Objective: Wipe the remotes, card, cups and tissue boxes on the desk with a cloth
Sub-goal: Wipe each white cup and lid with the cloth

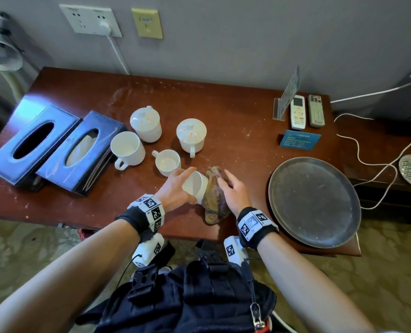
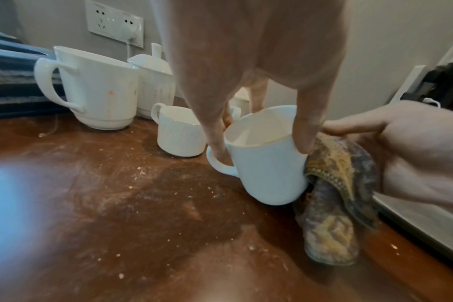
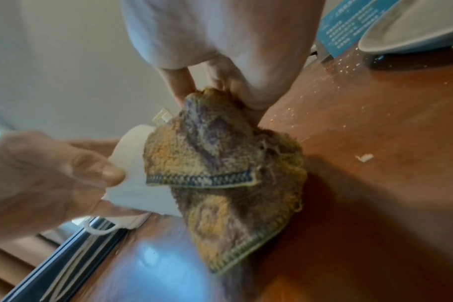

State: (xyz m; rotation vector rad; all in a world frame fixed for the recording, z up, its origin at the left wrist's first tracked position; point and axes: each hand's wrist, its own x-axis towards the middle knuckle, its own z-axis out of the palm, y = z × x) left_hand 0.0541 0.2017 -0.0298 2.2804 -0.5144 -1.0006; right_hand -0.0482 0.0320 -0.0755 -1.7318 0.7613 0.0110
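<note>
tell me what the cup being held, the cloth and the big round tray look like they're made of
Cup in the left hand: probably glazed ceramic or porcelain, white, smooth, glossy, thin rim.
Cloth in the right hand: looks like woven terry or microfibre, fuzzy pile, stitched edge, yellow and purple.
Tray: apparently metal, dull grey, thin raised rim, speckled; plastic can't be ruled out.

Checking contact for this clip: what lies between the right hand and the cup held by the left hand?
The cloth: the right hand presses it against the side of the cup gripped by the left hand. The left wrist view shows it most clearly.
</note>
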